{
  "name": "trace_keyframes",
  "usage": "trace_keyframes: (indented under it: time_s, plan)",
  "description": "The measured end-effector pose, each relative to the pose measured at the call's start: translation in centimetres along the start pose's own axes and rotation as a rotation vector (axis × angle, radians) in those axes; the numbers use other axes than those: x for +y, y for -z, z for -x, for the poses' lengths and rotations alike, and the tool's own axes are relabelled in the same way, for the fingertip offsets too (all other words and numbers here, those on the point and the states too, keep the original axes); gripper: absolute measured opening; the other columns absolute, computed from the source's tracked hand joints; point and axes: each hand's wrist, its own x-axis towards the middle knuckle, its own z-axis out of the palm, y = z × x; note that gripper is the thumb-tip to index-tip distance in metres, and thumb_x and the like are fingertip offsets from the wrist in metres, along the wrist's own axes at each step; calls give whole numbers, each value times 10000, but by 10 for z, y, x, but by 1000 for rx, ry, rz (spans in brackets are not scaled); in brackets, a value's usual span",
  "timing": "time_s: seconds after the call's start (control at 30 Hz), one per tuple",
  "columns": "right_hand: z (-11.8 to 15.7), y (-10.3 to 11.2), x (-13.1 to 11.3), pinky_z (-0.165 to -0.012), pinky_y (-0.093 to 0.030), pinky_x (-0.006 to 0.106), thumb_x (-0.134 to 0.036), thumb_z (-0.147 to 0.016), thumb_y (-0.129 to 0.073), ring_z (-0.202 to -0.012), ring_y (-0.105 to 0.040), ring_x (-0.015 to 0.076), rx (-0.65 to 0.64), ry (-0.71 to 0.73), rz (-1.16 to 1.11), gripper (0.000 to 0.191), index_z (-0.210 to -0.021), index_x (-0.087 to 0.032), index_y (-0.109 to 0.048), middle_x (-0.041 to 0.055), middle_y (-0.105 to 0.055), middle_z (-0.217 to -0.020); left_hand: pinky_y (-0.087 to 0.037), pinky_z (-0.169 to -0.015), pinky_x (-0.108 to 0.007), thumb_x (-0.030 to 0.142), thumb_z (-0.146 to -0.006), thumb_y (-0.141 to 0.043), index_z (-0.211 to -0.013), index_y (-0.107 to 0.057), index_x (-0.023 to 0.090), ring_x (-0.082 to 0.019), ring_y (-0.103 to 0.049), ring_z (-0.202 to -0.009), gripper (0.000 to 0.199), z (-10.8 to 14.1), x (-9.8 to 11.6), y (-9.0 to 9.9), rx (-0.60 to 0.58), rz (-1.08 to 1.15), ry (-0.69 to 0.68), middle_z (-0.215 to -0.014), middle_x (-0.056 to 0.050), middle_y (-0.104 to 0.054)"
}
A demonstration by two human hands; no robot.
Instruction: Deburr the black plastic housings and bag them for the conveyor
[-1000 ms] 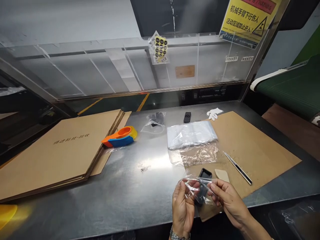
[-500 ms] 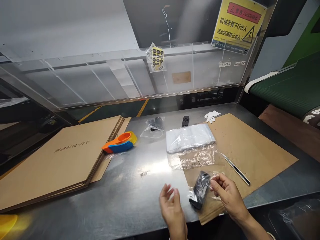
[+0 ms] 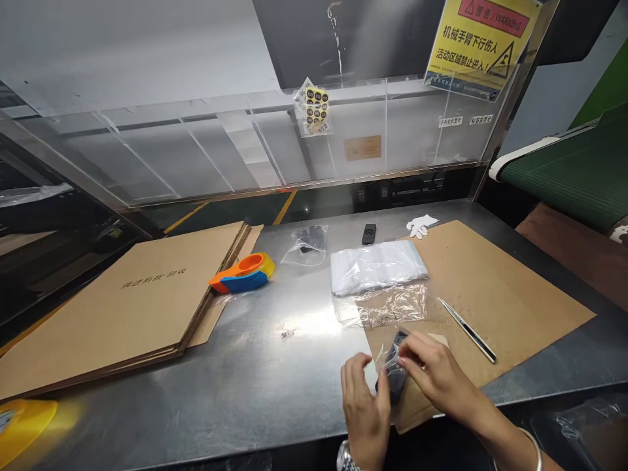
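A small dark item in a clear plastic bag [image 3: 394,358] lies on the near left corner of the brown cardboard sheet [image 3: 510,294]. My right hand [image 3: 436,376] pinches the film of this bag from the right, thumb against fingertips. Close on its left side is my left hand [image 3: 366,405], fingers curved and apart, its thumb at the item's edge; whether it presses on the bag is unclear. The fingers hide part of the item. Just beyond lies a stack of clear plastic bags [image 3: 377,267]. A slim craft knife [image 3: 468,330] rests to the right.
Flat cardboard [image 3: 161,294] is stacked at left, with an orange and blue tape dispenser [image 3: 244,273] beside it. Farther back are another bagged dark item [image 3: 309,244], a small black device [image 3: 369,233] and a white glove [image 3: 420,226]. A clear panel [image 3: 196,154] spans the back.
My left hand has moved right, up to the bagged item. My right hand has shifted left over the bag and still pinches its film. The view has shifted slightly.
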Motion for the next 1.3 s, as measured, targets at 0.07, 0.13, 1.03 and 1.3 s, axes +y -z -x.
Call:
trace_keyframes:
  time_s: [0.07,0.13,1.03,1.3]
  plan:
    - [-5,0,-3,-650,-406,256,-154,-856,-461,-737,-532,154,-60,101,29,138,-747,-202,-531,10,-570,-762,-441,-753,-338,173,-792,-549,-992,-622,227,-218,-550,-853,220,-4,1,0,11,-112,-230,-914,-74,-602]
    - [-9,0,-3,-666,-419,243,-207,-860,-478,-764,-549,151,-54,90,51,87,-828,-217,-558,13,-590,-815,-453,-696,-303,125,-811,-501,-974,-636,245,-190,-559,-777,243,-15,-1,1,-31,-152,-341,-830,-49,-606]
    - [80,-30,58,-353,-315,167,-583,-855,-347,-387,-381,67,-240,-555,-521,461,-660,-181,-458,-64,-346,-533,-447,-588,-246,220,-821,-500,-973,-672,217,-146,-558,-642,230,-28,-42,-26,-560,88,-15,-700,-13,-537]
    - [82,-31,73,-366,-296,171,-565,-867,-336,-389,-370,62,-216,-540,-451,468,-670,-169,-490,-63,-345,-542,-475,-687,-285,224,-863,-437,-1065,-602,169,-166,-581,-758,267,-19,-47,-11,-621,100,31,-830,-56,-588]
